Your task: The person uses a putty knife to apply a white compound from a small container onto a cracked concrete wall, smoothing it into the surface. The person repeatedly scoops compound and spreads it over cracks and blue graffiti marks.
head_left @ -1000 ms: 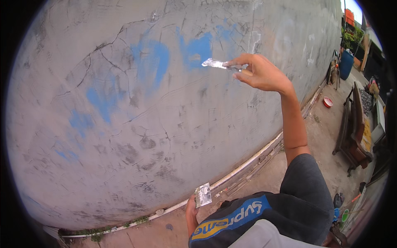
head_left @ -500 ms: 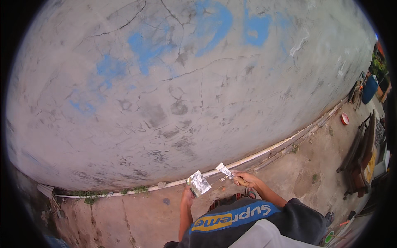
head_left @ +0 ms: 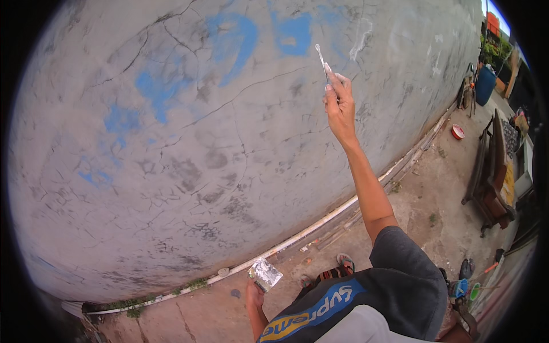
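Head view | right hand (head_left: 341, 111) clamped on scraper (head_left: 320, 55), left hand (head_left: 255, 295) on plate (head_left: 266, 275) | likely patching wall (head_left: 171, 228) (cracked) | next needs blade flat

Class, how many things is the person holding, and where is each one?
2. A scraper is in the right hand, raised before the cracked wall; a flat, white-smeared plate is in the left hand, lower down.
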The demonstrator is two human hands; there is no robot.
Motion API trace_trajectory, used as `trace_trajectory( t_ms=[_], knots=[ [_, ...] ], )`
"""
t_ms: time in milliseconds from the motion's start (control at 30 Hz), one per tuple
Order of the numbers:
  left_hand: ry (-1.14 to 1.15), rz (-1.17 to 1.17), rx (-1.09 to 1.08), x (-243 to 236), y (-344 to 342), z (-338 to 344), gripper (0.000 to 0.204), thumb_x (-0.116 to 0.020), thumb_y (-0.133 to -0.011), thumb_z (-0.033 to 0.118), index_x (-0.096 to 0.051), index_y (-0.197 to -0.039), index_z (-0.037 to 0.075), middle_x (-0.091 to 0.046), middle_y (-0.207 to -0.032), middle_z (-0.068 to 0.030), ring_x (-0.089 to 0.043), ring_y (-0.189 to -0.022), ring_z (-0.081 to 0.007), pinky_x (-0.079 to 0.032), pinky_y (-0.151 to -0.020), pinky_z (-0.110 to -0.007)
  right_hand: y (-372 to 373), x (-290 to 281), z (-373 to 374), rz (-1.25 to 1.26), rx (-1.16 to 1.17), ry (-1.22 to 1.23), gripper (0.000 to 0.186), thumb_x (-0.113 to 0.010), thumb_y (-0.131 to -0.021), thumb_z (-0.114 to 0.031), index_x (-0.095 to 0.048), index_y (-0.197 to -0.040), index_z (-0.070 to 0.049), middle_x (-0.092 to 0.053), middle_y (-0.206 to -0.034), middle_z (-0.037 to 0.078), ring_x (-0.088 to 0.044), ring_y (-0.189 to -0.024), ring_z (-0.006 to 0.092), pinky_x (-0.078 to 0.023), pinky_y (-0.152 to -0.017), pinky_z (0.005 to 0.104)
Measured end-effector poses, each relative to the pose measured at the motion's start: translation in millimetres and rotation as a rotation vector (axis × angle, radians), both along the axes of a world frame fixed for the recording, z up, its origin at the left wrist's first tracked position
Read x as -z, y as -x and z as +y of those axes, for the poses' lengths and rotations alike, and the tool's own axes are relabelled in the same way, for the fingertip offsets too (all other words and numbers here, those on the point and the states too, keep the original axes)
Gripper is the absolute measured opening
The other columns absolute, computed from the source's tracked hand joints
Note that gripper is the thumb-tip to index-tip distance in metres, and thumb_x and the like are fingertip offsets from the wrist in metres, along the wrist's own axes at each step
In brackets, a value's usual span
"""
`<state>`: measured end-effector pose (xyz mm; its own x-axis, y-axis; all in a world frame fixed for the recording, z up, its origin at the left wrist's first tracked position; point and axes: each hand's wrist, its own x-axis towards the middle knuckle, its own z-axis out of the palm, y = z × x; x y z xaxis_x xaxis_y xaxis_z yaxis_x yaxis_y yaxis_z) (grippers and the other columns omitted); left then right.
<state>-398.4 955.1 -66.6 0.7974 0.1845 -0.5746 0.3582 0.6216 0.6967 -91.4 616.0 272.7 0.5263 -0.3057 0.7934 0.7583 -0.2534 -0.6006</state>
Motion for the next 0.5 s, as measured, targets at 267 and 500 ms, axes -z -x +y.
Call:
trace_trajectory(
  t_ms=[267, 500],
  knots=[
    [-0.007, 0.062, -0.034, 14, 22, 3, 0.032, -0.045, -0.088, 0.019, -0.053, -0.114, 0.001, -0.063, -0.106, -0.0098, -0.063, -0.094, -0.0223, -0.051, -0.083, -0.035, -63, -67, 21, -0.26, 0.541, 0.275, 0.047, -0.053, -0.083, 0.0, -0.054, -0.127, -0.013, -0.043, -0.107, 0.01, -0.053, -0.064, 0.0202, -0.045, -0.052, 0.0316],
    [-0.017, 0.04, -0.03, 7, 5, 2, 0.032, -0.047, -0.088, 0.02, -0.053, -0.114, 0.002, -0.063, -0.106, -0.0096, -0.063, -0.093, -0.0219, -0.052, -0.081, -0.034, -68, -77, 14, -0.209, 0.638, 0.414, 0.05, -0.057, -0.078, 0.002, -0.056, -0.125, -0.014, -0.044, -0.107, 0.012, -0.056, -0.063, 0.025, -0.047, -0.051, 0.0341]
  ],
)
